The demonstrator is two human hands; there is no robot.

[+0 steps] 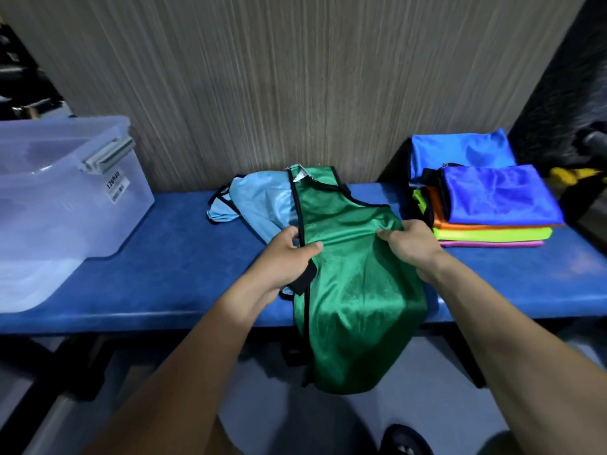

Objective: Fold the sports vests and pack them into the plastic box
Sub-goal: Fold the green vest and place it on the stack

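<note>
I have the green vest (348, 264) pinched at both sides, about halfway down its length. My left hand (289, 257) is closed on its black-trimmed left edge, thumb on top of the fabric and fingers curled beneath. My right hand (410, 247) is closed on the right edge, fingertips pressing into the cloth. The vest lies lengthwise away from me across the blue bench (164, 257): its shoulder straps and white neck label point toward the wall (262, 77), and its bottom part hangs over the bench's near edge, drooping toward the floor between my forearms.

Under the green vest's left side lies a light blue vest (259, 201), crumpled, its black-edged strap sticking out to the left. My left fingers sit just beside it; whether they touch it I cannot tell.

To my left the clear plastic box (65, 198) stands on the bench with its lid off, its near corner overhanging the front edge. Between the box and my left hand is a bare stretch of bench. To my right, near my right hand but apart from it, sits a stack (492, 211) of folded vests in blue, orange, yellow-green and pink, with another blue vest (460, 149) behind it against the wall. The bench is narrow, closed off by the wall at the back.
</note>
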